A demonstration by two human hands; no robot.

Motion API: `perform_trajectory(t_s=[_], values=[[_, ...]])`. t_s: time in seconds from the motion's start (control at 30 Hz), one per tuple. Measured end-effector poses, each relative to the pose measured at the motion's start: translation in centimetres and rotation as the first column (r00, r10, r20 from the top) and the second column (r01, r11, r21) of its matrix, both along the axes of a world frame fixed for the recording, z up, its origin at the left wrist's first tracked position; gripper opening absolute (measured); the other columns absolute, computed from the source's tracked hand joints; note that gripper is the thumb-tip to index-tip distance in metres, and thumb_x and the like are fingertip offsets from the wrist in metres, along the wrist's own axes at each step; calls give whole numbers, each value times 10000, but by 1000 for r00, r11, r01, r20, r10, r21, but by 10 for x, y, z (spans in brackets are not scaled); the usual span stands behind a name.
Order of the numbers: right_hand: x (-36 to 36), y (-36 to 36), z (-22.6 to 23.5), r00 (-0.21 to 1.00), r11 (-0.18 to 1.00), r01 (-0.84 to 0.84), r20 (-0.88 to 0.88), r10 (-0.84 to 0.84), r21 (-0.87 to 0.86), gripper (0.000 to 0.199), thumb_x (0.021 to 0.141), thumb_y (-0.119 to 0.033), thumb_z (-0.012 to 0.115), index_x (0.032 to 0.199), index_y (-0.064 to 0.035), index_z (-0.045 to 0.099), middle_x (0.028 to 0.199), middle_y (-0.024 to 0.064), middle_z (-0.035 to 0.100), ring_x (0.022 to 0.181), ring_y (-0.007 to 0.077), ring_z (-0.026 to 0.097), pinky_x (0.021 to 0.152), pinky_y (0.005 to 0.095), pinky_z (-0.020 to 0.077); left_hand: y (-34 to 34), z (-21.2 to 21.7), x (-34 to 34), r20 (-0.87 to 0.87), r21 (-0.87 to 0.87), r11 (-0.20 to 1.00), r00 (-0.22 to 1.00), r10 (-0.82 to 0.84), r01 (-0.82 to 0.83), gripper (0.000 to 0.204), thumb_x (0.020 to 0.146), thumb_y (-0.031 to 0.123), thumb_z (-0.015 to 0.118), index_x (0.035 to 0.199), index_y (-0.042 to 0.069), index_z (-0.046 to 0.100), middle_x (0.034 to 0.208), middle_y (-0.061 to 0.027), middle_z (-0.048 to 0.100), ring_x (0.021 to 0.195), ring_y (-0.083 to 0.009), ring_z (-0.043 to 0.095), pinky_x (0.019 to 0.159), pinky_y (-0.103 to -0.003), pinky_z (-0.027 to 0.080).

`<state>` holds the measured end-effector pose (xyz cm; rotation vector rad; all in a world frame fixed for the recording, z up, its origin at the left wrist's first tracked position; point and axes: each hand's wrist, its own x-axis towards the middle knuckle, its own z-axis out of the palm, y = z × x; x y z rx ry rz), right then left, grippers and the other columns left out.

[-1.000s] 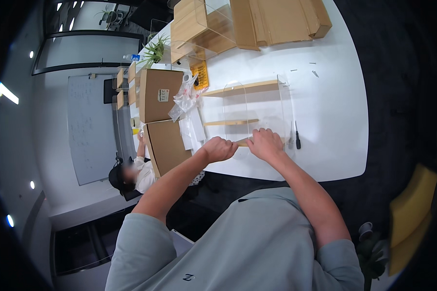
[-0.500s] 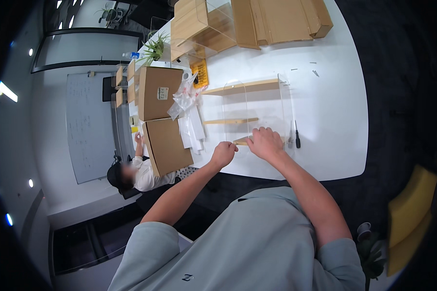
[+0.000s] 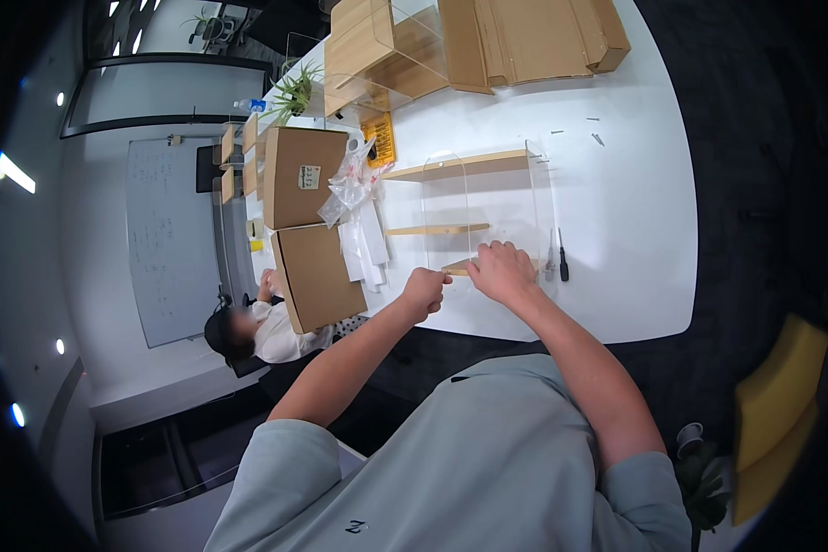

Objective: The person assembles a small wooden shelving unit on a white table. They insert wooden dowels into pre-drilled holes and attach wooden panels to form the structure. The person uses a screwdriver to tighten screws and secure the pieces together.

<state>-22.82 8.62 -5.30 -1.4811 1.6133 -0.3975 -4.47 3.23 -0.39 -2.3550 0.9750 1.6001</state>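
A shelf unit of clear panels [image 3: 446,198] and pale wooden boards [image 3: 455,166] lies on the white table before me. My right hand [image 3: 504,272] is curled over the nearest wooden board [image 3: 456,269], gripping it close to the table's front edge. At that board's left end, my left hand [image 3: 424,293] is closed, its thumb and fingers pinched together. Whatever is between them is too small or hidden to name. A black-handled screwdriver [image 3: 563,267] lies just right of the shelf, with a small clear packet [image 3: 550,269] beside it.
Brown cardboard boxes [image 3: 317,276] and crumpled plastic bags [image 3: 348,189] line the left side. Farther off are an orange packet [image 3: 378,138], a potted plant [image 3: 293,92], another wood-and-clear shelf [image 3: 368,46] and opened cardboard [image 3: 543,41]. Small metal pieces [image 3: 598,140] lie far right. A person [image 3: 285,336] sits left.
My left hand has turned slightly at the board's end, its fingers shifting a little. My right hand stays in place. The seated person's hand has drawn lower, toward the box.
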Motion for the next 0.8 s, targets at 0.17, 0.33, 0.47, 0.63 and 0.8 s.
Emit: perform_trajectory(t_s=[0.17,0.33,0.47,0.63,0.8], values=[[0,0,0,1000,1000,4,8,-4,-5,365,1001,-372,647,1061,-27,748,1064,170,735,1068,350,688,882,502,553,-8,-8,2,-70,106,953,954,293,-285,166,1055,66,418,1056,11,575,635,83,306,483,-53,222,432,-264,165],[2,3,1,1000,1000,8,13,-8,-13,356,997,-373,652,1053,-35,749,1056,153,729,1062,339,678,883,495,540,-13,-19,18,-34,122,979,985,170,-165,197,1044,63,424,994,-1,604,619,34,429,466,-91,338,418,-290,258],[2,3,-1,999,1000,26,22,-26,-6,346,999,-367,649,1051,-40,749,1056,145,725,1069,336,670,901,499,525,-1,-27,19,394,-48,565,536,-747,823,186,1004,86,509,950,-47,628,727,-207,668,609,-345,644,542,-430,510],[0,2,1,999,999,31,33,-31,17,342,1007,-361,640,1061,-42,749,1066,145,726,1085,340,668,921,506,518,7,4,11,541,26,-97,-96,-836,995,125,944,104,589,859,14,598,749,-229,714,672,-386,742,586,-469,595],[-1,1,6,1000,999,-10,24,8,46,362,1012,-377,636,1088,-40,744,1107,150,723,1117,337,662,946,497,517,-26,2,40,643,-40,-735,-545,-538,677,118,908,133,629,829,84,555,636,-49,613,555,-227,692,512,-386,553]])
